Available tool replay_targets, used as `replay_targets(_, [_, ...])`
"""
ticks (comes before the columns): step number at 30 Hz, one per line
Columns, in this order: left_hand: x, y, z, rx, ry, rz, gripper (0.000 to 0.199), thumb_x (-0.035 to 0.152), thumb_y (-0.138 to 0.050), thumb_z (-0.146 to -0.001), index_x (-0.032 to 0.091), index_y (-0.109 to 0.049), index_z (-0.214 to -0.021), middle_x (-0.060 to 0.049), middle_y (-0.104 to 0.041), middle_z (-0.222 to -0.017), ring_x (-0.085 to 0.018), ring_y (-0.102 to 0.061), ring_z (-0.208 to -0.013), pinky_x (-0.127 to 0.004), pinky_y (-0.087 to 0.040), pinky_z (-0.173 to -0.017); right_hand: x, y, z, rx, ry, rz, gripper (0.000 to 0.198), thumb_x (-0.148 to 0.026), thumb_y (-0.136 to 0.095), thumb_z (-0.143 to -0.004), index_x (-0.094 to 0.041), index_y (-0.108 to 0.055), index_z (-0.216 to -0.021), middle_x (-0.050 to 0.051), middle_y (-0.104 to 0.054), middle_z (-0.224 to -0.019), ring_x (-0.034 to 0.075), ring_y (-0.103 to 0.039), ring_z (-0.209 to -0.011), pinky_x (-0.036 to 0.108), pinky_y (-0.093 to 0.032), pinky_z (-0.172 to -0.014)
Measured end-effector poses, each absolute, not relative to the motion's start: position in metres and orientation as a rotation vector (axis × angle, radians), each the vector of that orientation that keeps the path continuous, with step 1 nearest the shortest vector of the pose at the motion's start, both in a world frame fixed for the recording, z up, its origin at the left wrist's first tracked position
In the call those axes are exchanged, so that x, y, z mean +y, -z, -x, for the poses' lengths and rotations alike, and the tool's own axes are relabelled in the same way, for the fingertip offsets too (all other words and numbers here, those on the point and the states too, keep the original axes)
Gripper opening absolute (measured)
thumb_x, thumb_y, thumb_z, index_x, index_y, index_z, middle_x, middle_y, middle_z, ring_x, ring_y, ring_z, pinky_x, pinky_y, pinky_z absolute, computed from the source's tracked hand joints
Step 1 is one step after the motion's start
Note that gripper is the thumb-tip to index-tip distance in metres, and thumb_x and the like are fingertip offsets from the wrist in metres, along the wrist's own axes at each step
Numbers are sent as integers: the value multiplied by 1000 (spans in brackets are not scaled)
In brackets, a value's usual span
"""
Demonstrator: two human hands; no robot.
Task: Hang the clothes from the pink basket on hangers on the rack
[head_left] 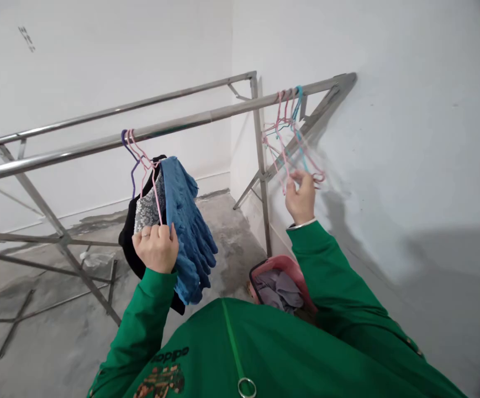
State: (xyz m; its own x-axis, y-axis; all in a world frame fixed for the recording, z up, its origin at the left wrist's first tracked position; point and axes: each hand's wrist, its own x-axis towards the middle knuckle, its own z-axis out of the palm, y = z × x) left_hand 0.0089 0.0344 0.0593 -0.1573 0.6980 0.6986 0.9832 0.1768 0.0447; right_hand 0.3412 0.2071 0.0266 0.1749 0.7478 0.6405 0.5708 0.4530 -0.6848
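Observation:
My left hand [157, 249] is closed around the lower part of a pink hanger [157, 202], whose hook rests on the metal rail [190, 120]. A crinkled blue garment [188, 226] hangs from that hanger, partly over it. Behind it are a grey patterned garment [146, 211] and a black garment [127, 232]; a purple hanger [132, 178] hooks on beside them. To the right, my right hand [301, 198] pinches the lower part of a bare pink hanger [283, 150] among several pink and blue hangers on the same rail.
A pink basket [295, 269] with greyish-purple cloth [278, 290] stands on the floor below my right arm. The folding metal rack has crossed legs [63, 239] at left and a second rail [140, 108] behind. White walls [422, 149] close the corner. Clear plastic [98, 258] lies on the floor.

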Motion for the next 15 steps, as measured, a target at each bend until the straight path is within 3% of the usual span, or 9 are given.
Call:
replay_targets(2, [19,-49,-12,-1854,660,1578,24,28,-54,-85,21,-48,-63,-5,-52,-61,-24,-51,-70,-40,-33,-71,180,-20,-327,-1404,57,1157,40,-40,-41,-90,-15,-47,-121,23,-51,-125,32,-44,-127,55,-33,-112])
replay_targets(4, [5,-39,-16,-1783,634,1575,18,26,-54,-86,21,-53,-69,-5,-52,-59,-23,-51,-66,-39,-33,-67,149,-10,-306,-1515,50,1031,40,-36,-44,-90,-17,-45,-124,20,-51,-124,32,-44,-127,58,-33,-111])
replay_targets(7, [-9,-23,-32,-1724,708,1699,13,24,-52,-89,20,-57,-78,-4,-55,-61,-22,-53,-63,-37,-35,-63,108,13,-267,-1855,-291,790,45,-36,-50,-90,-21,-42,-131,17,-52,-124,28,-54,-118,53,-44,-104])
replay_targets(9, [-10,-12,-49,-1695,843,1954,14,23,-50,-91,20,-56,-79,-4,-58,-63,-19,-55,-62,-34,-39,-62,94,32,-239,-2039,-583,594,69,-47,-58,-85,-20,-30,-143,19,-44,-137,27,-55,-118,49,-48,-102])
replay_targets(11, [-4,-3,-67,-1638,972,2264,16,24,-48,-92,20,-54,-79,-3,-60,-65,-17,-56,-62,-31,-42,-61,89,52,-214,-2112,-818,435,87,-60,-59,-80,-17,-24,-147,20,-34,-147,29,-47,-129,50,-43,-107])
replay_targets(13, [6,-1,-79,-1582,1001,2501,17,24,-46,-93,19,-54,-79,-4,-63,-69,-17,-59,-66,-30,-46,-63,89,69,-197,-2128,-1049,348,80,-70,-49,-80,-17,-41,-139,17,-45,-142,29,-45,-131,52,-38,-111])
replay_targets(15, [14,-9,-79,-1538,882,2681,18,23,-43,-93,19,-56,-82,-6,-66,-75,-19,-62,-73,-33,-50,-69,92,77,-191,-2100,-1263,345,69,-75,-40,-82,-20,-61,-117,13,-64,-119,28,-58,-115,51,-46,-104])
